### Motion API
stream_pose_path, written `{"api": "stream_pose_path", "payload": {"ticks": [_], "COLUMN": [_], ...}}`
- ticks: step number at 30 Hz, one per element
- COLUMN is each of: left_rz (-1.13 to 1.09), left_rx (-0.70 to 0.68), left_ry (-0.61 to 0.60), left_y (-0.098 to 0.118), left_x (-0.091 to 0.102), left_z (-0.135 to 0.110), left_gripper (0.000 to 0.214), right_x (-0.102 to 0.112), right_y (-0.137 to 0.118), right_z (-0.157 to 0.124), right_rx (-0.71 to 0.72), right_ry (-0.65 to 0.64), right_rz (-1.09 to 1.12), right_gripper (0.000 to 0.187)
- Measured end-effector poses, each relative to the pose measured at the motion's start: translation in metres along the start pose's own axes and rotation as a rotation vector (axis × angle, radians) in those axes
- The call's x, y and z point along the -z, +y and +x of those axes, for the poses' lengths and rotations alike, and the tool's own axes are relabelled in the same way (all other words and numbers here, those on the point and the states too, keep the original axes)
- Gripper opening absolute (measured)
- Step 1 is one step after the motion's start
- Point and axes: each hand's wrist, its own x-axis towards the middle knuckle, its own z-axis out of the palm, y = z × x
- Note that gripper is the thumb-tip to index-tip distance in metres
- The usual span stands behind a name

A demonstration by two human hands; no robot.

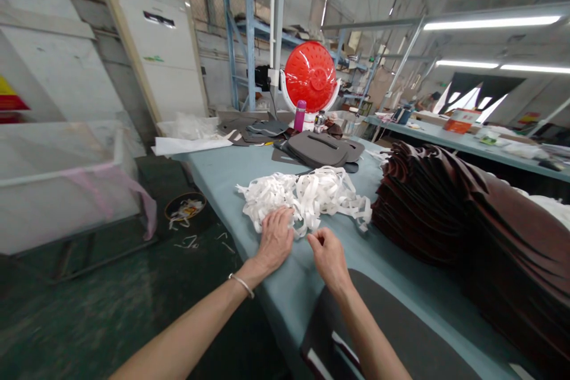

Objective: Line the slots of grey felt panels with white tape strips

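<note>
A loose heap of white fabric strips lies tangled on the blue-green table. My left hand rests on the near edge of the heap, its fingers stretched out flat over the strips. Just to the right, my right hand is closed in a pinch at the near end of a white strip; the fingertips largely hide what is between them. Under my right forearm lies a dark grey, rounded flat piece with slots showing white.
To the right is a tall stack of dark brown sheets. Behind the heap lie grey flat pieces, a pink bottle and a red round heater. A white bin and a basket of scraps stand left.
</note>
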Motion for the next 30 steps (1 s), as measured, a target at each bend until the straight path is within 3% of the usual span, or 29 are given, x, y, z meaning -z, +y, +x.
{"api": "stream_pose_path", "payload": {"ticks": [3,9,12,14,19,24,26,28,30], "left_rz": [0.007,0.045,0.084,0.112,0.142,0.101,0.075,0.015,-0.116], "left_rx": [0.013,-0.039,-0.033,-0.009,0.075,0.119,0.114,0.085,-0.033], "left_ry": [0.025,0.042,0.019,0.001,0.014,-0.012,0.024,0.065,-0.028], "left_y": [0.001,0.0,0.001,0.003,0.0,-0.005,0.009,0.039,0.08], "left_x": [0.0,-0.002,-0.002,-0.001,-0.003,0.0,0.006,0.014,0.021], "left_z": [-0.003,-0.005,-0.004,-0.003,0.001,0.003,-0.003,-0.017,-0.035], "left_gripper": [0.046,0.046,0.049,0.049,0.054,0.05,0.048,0.042,0.035], "right_x": [0.003,-0.036,-0.042,-0.033,0.019,0.102,0.133,0.153,0.161], "right_y": [-0.008,-0.016,-0.009,-0.004,0.008,0.038,0.051,0.058,0.056], "right_z": [0.007,0.039,0.035,0.02,-0.047,-0.123,-0.15,-0.171,-0.183], "right_rx": [0.016,-0.024,-0.062,-0.077,-0.127,-0.172,-0.151,-0.174,-0.215], "right_ry": [-0.011,-0.004,-0.01,-0.031,-0.098,-0.142,-0.106,-0.081,-0.092], "right_rz": [0.023,0.05,0.064,0.068,-0.021,-0.156,-0.186,-0.226,-0.227], "right_gripper": [0.021,0.017,0.017,0.018,0.021,0.021,0.021,0.021,0.021]}}
